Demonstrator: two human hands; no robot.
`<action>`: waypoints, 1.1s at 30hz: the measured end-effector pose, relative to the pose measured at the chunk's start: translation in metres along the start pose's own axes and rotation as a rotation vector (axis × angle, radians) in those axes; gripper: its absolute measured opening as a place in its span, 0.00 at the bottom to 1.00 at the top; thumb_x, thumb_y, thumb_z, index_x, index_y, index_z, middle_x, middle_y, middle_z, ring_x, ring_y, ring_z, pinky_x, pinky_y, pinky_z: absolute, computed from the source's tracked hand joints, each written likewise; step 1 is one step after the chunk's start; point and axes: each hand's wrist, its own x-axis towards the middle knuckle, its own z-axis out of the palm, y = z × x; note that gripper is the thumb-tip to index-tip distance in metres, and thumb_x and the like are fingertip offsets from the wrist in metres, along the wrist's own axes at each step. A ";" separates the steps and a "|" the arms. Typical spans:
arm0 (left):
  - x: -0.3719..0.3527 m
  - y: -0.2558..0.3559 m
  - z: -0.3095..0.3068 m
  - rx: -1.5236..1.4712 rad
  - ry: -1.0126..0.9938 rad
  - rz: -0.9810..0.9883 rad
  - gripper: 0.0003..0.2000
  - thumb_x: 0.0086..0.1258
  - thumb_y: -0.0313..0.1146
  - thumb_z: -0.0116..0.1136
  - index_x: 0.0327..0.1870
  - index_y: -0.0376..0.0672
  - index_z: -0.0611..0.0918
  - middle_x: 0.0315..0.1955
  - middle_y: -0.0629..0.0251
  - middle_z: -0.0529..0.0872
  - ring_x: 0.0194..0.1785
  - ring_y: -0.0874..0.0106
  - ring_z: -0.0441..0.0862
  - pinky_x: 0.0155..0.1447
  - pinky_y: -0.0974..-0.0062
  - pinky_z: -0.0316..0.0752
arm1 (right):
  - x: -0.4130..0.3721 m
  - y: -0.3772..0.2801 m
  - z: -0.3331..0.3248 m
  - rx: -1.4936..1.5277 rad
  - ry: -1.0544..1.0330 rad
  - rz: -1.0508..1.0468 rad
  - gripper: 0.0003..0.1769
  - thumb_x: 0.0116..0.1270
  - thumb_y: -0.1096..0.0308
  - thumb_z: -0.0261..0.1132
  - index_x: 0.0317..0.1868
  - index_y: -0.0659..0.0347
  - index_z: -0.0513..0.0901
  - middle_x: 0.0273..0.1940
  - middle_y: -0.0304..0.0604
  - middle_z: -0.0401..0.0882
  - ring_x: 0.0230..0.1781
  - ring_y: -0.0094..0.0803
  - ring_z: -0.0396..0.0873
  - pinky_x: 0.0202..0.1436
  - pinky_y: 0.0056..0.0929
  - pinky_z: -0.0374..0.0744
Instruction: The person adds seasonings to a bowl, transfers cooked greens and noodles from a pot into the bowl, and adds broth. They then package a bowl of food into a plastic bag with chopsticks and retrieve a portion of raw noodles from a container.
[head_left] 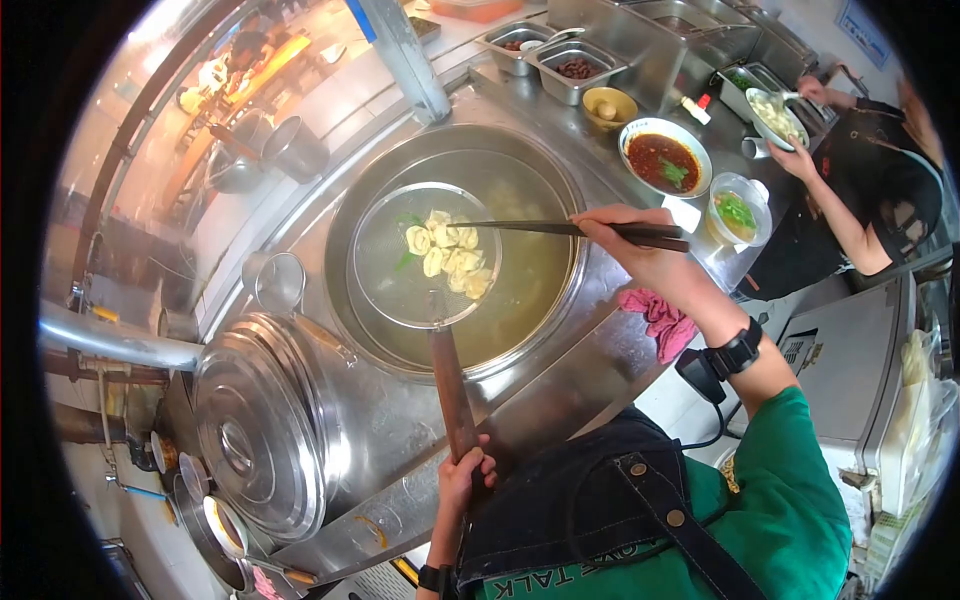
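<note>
My left hand [467, 477] is wrapped round the wooden handle of a strainer ladle [372, 262], whose wide mesh bowl hangs over the big pot [540, 330]. Several pale dumplings [462, 270] and a bit of green leaf [404, 258] lie in the mesh. Dark chopsticks [560, 228] are gripped in my right hand [618, 238], their tips reaching in at the upper edge of the dumplings. Cloudy liquid fills the pot below the strainer.
A bowl of red soup [664, 160] and a plastic tub with greens [737, 213] stand right of the pot. Stacked metal lids [255, 430] lean at left. A pink cloth [660, 322] lies on the counter edge. At upper right another person [850, 180] holds a bowl [776, 120].
</note>
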 end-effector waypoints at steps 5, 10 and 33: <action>-0.001 0.001 0.001 0.044 0.004 -0.013 0.16 0.61 0.32 0.48 0.49 0.37 0.70 0.17 0.66 0.69 0.17 0.74 0.67 0.23 0.77 0.63 | 0.004 -0.011 0.015 0.042 -0.150 -0.091 0.06 0.58 0.72 0.62 0.36 0.62 0.81 0.25 0.43 0.79 0.20 0.20 0.72 0.27 0.19 0.73; -0.003 0.007 0.004 0.009 0.009 -0.012 0.14 0.60 0.30 0.50 0.46 0.35 0.72 0.17 0.64 0.71 0.17 0.74 0.70 0.22 0.79 0.65 | 0.022 0.014 0.049 0.063 -0.165 -0.140 0.06 0.57 0.70 0.63 0.36 0.60 0.81 0.21 0.42 0.78 0.19 0.16 0.69 0.24 0.19 0.71; -0.005 0.019 0.002 0.133 -0.057 0.049 0.13 0.60 0.28 0.48 0.45 0.33 0.71 0.17 0.63 0.71 0.17 0.74 0.67 0.21 0.77 0.65 | -0.088 0.018 -0.014 0.394 0.273 0.439 0.09 0.60 0.68 0.60 0.38 0.64 0.81 0.29 0.37 0.80 0.25 0.18 0.75 0.29 0.17 0.75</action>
